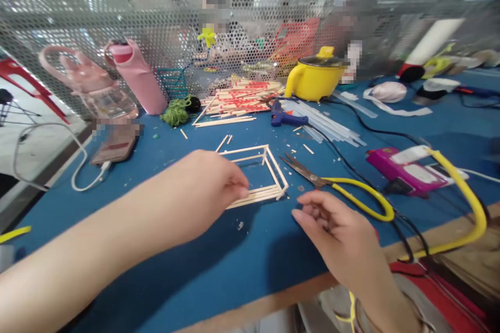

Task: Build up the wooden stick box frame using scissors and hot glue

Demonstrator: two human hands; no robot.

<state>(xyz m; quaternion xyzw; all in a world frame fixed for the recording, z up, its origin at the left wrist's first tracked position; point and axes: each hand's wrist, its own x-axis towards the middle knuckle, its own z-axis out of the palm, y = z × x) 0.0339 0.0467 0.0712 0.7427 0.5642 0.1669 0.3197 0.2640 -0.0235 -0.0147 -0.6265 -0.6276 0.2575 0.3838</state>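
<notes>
A small frame of thin wooden sticks (276, 167) lies on the blue tabletop, with several sticks laid side by side along its near edge. My left hand (207, 182) covers the frame's left part. Its fingers are pressed together over the near sticks, and whatever they pinch is hidden. To the right of the frame, my right hand (338, 231) hovers over the near part of the table with fingers curled and thumb apart, nothing seen in it. Just beyond that hand are scissors with yellow handles (322, 182), their blades pointing toward the frame.
A blue glue gun (287, 115) lies behind, beside clear glue sticks (328, 122) and a stick pile (238, 98). A yellow pot (317, 79), green yarn (175, 112), pink bottle (138, 78), phone (116, 146) and purple device (410, 171) stand around. Black cables cross the right side.
</notes>
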